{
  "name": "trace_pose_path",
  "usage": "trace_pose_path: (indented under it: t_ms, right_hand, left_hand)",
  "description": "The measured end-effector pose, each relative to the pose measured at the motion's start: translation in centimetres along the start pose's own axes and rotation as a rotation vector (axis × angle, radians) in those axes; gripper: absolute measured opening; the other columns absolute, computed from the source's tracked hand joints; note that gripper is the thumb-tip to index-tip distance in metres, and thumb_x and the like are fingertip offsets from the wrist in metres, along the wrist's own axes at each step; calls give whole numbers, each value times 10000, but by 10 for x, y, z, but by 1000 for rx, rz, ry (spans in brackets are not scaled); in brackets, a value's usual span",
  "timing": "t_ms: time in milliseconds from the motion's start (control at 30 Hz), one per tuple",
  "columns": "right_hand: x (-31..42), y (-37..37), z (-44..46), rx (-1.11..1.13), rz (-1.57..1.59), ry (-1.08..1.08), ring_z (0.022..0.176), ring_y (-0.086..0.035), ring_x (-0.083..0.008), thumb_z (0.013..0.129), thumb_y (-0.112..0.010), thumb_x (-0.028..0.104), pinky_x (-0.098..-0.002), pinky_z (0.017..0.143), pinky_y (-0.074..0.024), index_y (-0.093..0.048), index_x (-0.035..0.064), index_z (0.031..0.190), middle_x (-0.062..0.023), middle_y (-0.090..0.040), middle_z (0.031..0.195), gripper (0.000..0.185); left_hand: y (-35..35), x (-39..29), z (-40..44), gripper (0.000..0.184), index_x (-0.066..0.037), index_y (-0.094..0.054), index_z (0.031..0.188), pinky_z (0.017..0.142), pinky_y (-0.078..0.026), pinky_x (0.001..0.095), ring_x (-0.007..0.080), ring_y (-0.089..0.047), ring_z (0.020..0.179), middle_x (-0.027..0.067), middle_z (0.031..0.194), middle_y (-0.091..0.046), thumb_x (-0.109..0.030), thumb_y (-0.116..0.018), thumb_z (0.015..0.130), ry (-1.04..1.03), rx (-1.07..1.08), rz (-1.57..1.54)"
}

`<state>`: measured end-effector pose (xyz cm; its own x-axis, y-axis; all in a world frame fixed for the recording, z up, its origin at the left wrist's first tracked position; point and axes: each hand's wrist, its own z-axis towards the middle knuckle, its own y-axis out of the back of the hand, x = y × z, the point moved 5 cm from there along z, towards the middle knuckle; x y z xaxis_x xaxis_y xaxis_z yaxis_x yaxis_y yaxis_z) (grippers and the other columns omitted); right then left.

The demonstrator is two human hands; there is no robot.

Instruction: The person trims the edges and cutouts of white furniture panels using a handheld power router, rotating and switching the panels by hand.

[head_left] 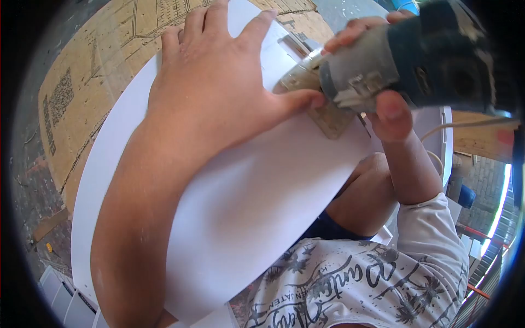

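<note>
My left hand [219, 82] lies flat with fingers spread on a large white panel [246, 218] with a curved edge. Its thumb stretches toward the tool and touches or nearly touches the metal base plate [331, 121]. Wrapped around the grey and dark body of a trim router [363, 68] is my right hand [391, 112], its thumb on the near side and fingers over the far side. The router is tilted, its base by the panel's right edge. The cutting bit is hidden beneath the base.
Flattened cardboard [82, 104] covers the floor beyond the panel. A pale cord [437, 128] runs at the right. My bent knee [369, 186] is close under the panel's right edge. White boards [65, 300] lie at the lower left.
</note>
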<state>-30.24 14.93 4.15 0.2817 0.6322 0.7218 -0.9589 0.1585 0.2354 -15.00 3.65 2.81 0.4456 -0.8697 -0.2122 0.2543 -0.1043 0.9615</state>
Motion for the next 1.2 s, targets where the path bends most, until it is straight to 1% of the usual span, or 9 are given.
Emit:
trace_pose_path:
  t_ms: [33,100,133,233,333,533,867,1067,1200]
  right_hand:
    - [2,-5,0,27,67,2,1146,-580,-297,812,-849,478,-448,1025,-483,-211,98,1516,-173,-535,1219,1023]
    - [8,-7,0,34,66,-88,1183,-569,-316,841,-826,518,-497,1060,-474,-201,127,1539,-176,-514,1258,1015]
    - [13,-4,-2,9,-3,-183,1181,-571,-317,841,-826,519,-502,1061,-474,-212,127,1535,-174,-520,1253,1006]
    - [12,4,-5,-7,-107,-268,1183,-578,-320,829,-834,530,-516,1065,-467,-258,139,1519,-154,-530,1252,980]
    - [21,10,-2,93,-190,-295,1182,-584,-318,831,-840,508,-520,1059,-470,-298,148,1512,-140,-535,1253,942]
    - [22,12,-2,147,-117,-288,1226,-573,-342,794,-877,474,-538,1085,-462,-312,178,1523,-148,-537,1287,969]
    - [6,13,-1,257,248,-243,1300,-556,-382,733,-938,417,-567,1129,-449,-335,227,1541,-161,-539,1344,1026]
    - [1,24,-4,334,315,-229,1318,-546,-397,715,-955,396,-585,1140,-439,-311,239,1561,-178,-523,1398,1075]
    - [2,24,-5,339,335,-216,1324,-542,-403,701,-965,392,-590,1139,-439,-303,238,1568,-187,-515,1411,1101]
  left_hand:
    - [0,1,0,1112,39,-456,1496,1183,-290,573,515,-342,1425,392,1477,-379,-790,-670,785,5,-1,-5]
    - [3,-2,-1,1113,41,-454,1496,1183,-291,572,515,-343,1425,391,1477,-380,-788,-671,786,9,-9,-18]
    - [4,-2,-2,1113,43,-453,1495,1184,-291,571,515,-344,1424,391,1477,-380,-787,-672,786,12,-14,-24]
    - [5,-3,-4,1114,46,-450,1495,1184,-293,569,514,-345,1424,391,1476,-381,-783,-674,787,11,-27,-37]
    - [4,-5,-5,1114,50,-448,1495,1184,-294,568,513,-346,1423,391,1476,-382,-780,-677,788,9,-32,-48]
    - [5,-6,-6,1116,58,-442,1494,1184,-297,564,512,-348,1422,390,1475,-383,-774,-681,789,11,-38,-61]
    - [4,-10,-7,1118,70,-432,1492,1184,-301,558,509,-352,1421,389,1473,-386,-763,-689,792,13,-43,-70]
    - [5,-13,-8,1120,77,-427,1492,1184,-304,554,508,-355,1420,388,1472,-388,-757,-693,794,12,-38,-68]
    - [4,-14,-7,1121,82,-423,1491,1184,-306,551,507,-356,1419,388,1471,-389,-753,-696,795,13,-34,-70]
